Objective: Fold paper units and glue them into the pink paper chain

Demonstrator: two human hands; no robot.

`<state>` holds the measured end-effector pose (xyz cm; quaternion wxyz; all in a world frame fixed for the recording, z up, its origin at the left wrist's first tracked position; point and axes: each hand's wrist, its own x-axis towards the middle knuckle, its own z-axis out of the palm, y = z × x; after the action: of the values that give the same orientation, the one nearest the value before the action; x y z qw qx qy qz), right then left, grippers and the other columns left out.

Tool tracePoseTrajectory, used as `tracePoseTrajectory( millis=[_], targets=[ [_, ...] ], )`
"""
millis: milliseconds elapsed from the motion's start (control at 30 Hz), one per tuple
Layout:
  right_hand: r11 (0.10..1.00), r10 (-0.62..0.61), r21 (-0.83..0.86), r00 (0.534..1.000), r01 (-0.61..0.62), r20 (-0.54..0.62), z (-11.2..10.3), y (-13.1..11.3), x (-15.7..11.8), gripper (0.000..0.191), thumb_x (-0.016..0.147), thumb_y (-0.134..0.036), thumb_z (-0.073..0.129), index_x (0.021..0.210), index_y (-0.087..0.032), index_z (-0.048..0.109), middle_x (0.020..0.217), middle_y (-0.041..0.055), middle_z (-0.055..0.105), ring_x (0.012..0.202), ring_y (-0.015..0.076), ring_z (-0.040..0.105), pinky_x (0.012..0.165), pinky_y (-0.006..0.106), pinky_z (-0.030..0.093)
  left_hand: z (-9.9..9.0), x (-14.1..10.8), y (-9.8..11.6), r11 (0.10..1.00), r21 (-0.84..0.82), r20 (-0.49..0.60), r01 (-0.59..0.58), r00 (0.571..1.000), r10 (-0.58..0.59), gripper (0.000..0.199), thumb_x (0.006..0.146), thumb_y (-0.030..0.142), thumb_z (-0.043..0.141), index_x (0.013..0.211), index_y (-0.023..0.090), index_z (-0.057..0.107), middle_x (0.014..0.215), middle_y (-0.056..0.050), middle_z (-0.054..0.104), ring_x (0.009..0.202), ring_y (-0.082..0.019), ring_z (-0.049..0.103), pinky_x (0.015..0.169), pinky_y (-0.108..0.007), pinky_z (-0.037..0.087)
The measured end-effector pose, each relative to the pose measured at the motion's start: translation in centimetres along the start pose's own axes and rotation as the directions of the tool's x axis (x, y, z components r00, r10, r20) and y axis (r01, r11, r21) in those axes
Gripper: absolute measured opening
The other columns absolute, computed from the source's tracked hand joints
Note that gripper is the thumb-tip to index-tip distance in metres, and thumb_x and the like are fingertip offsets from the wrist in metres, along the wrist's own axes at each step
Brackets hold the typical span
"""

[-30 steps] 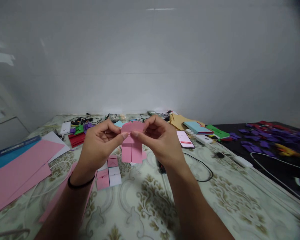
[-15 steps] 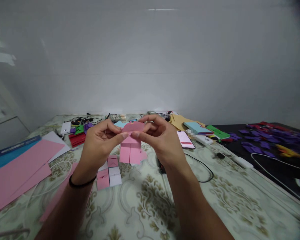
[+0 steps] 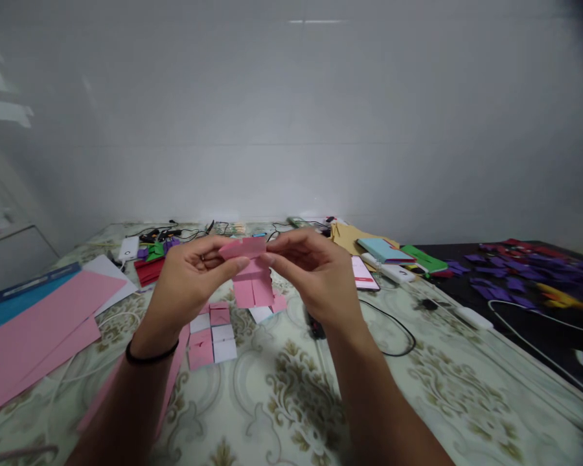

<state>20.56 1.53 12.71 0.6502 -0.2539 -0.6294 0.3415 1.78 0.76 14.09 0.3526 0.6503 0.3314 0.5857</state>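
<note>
A creased piece of pink paper (image 3: pixel 253 288) is held up above the table between both hands. My left hand (image 3: pixel 194 275) pinches its left side between thumb and fingers. My right hand (image 3: pixel 313 272) grips the right side the same way, the two thumb tips close together near the upper crease. The paper's top part is folded over, and a vertical line runs down its lower part. Below and left of it lie small folded pink and white paper squares (image 3: pixel 212 335) set together. Behind the held paper, more white and pink pieces (image 3: pixel 278 302) show in part.
Large pink sheets (image 3: pixel 53 330) lie at the left by a blue pack (image 3: pixel 34 289). A phone (image 3: pixel 364 274), a black cable (image 3: pixel 408 330) and coloured paper stacks (image 3: pixel 386 250) are at the right. Purple pieces (image 3: pixel 519 272) cover a dark surface beyond. A wall stands behind.
The top of the pink paper has gone from a rounded bend to a flatter, angled fold. My right fingers have lowered and curled in slightly; both hands keep their grip.
</note>
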Motion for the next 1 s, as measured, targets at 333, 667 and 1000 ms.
tracePoseTrajectory(
  millis=[333,667,1000],
  targets=[
    [0.995,-0.070,-0.061,0.994,0.075,0.083,0.0,-0.1,-0.3,0.005,0.084,-0.021,0.083,0.085,-0.024,0.078,0.086,0.0010,0.078,0.083,0.0175,0.074,0.079,0.033,0.063,-0.3,-0.2,-0.1,0.971,0.204,0.058,-0.123,0.992,0.114,0.006,0.083,0.024,0.083,0.088,0.026,0.086,0.082,-0.002,0.082,0.078,-0.017,0.077,0.069,-0.024,0.063],
    [0.967,-0.217,-0.115,0.971,0.228,0.100,0.4,-0.4,-0.6,0.006,0.089,-0.022,0.080,0.090,-0.028,0.080,0.093,0.0028,0.077,0.091,0.0206,0.070,0.084,0.039,0.059,0.0,-0.4,-0.2,0.958,0.157,0.008,-0.241,0.970,0.243,0.015,0.083,0.014,0.079,0.086,0.027,0.087,0.085,-0.002,0.084,0.081,-0.019,0.078,0.075,-0.027,0.064],
    [0.948,-0.297,-0.100,0.952,0.303,0.068,1.1,-0.6,-0.9,0.010,0.091,-0.018,0.077,0.090,-0.028,0.077,0.092,0.0017,0.077,0.090,0.0204,0.069,0.085,0.040,0.057,0.3,-0.7,0.1,0.957,0.164,-0.007,-0.239,0.970,0.244,0.016,0.083,0.015,0.081,0.081,0.030,0.086,0.075,0.002,0.081,0.069,-0.016,0.074,0.066,-0.025,0.060]
  ],
)
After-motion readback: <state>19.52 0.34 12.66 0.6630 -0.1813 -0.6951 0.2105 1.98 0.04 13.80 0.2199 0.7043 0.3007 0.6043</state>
